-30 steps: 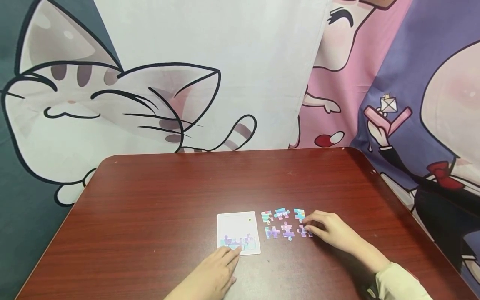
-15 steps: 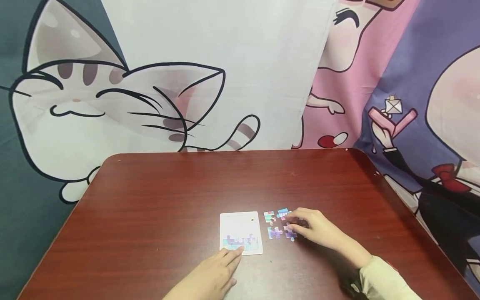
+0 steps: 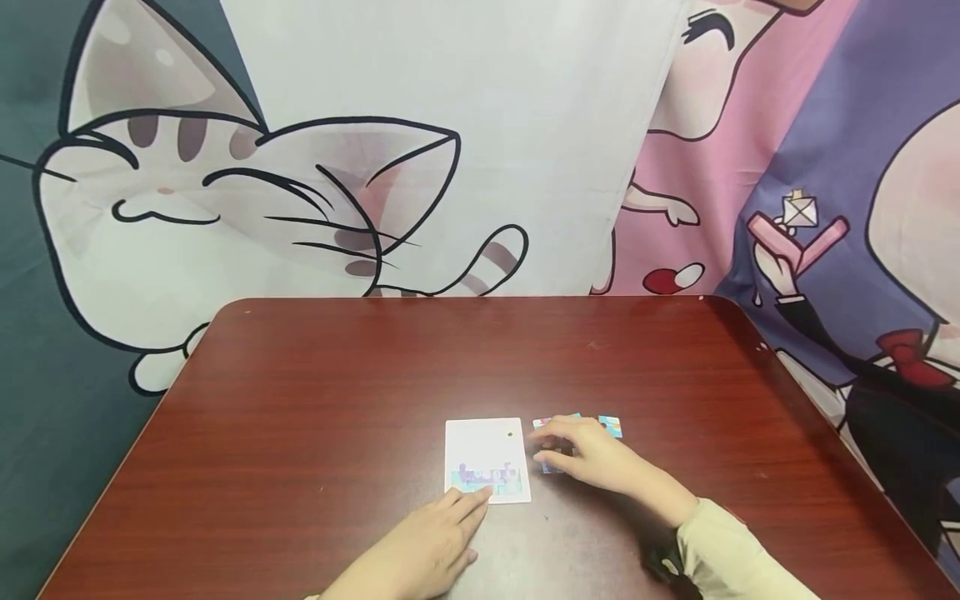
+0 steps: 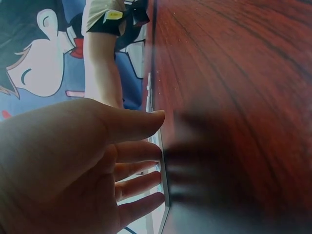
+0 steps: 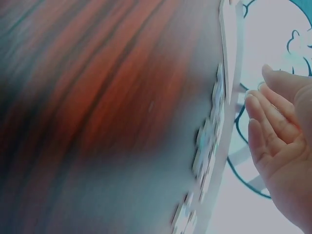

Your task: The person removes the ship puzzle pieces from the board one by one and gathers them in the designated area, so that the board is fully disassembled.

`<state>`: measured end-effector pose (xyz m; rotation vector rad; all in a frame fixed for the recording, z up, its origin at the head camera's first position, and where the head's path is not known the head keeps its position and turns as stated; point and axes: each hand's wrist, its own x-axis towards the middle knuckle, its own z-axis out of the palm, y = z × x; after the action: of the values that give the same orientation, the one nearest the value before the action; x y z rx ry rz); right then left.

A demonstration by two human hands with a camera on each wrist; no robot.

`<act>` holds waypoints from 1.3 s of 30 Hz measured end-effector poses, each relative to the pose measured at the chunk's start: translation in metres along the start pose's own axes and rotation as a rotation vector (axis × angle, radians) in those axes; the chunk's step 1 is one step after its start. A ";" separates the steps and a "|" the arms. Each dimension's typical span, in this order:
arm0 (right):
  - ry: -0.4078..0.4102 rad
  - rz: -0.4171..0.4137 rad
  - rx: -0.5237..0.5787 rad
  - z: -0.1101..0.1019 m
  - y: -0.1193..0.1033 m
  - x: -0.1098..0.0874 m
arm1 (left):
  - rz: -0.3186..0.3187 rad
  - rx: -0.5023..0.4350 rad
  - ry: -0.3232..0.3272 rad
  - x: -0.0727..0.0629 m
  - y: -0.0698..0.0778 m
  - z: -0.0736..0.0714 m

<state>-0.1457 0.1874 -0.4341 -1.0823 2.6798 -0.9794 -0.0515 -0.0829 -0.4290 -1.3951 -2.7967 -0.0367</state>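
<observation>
A white square puzzle board lies on the table, its lower part filled with joined purple and blue pieces. My left hand rests with fingers straight on the board's near edge; in the left wrist view these fingers lie along that edge. Just right of the board, my right hand hovers over loose jigsaw pieces, thumb and forefinger apart, and covers most of them. From the right wrist, the loosely bent hand shows nothing between its fingertips, with several pieces on the tabletop beside it.
The reddish-brown wooden table has rounded far corners. Behind it hangs a cloth backdrop with a cartoon cat and figures. A pale sleeve covers the right forearm.
My right hand has moved left across the loose pieces toward the board, uncovering the top right piece. The left hand has stayed on the board's edge. The head view has shifted slightly.
</observation>
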 end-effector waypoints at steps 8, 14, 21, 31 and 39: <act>-0.086 -0.070 -0.056 0.015 -0.019 0.021 | -0.021 -0.018 -0.029 0.001 0.002 0.000; -0.129 -0.085 -0.019 0.024 -0.035 0.039 | -0.042 -0.046 -0.030 0.001 0.004 0.000; -0.164 -0.121 -0.001 0.037 -0.045 0.053 | -0.059 -0.077 -0.073 0.001 0.004 0.000; -0.230 0.022 -0.064 0.048 -0.059 0.063 | -0.069 -0.043 -0.051 0.000 0.008 0.002; -0.231 0.184 0.042 0.049 -0.068 0.071 | -0.062 -0.032 -0.022 0.000 0.008 0.001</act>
<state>-0.1430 0.0783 -0.4219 -0.8638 2.5066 -0.8197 -0.0452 -0.0780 -0.4302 -1.3233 -2.8688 -0.0684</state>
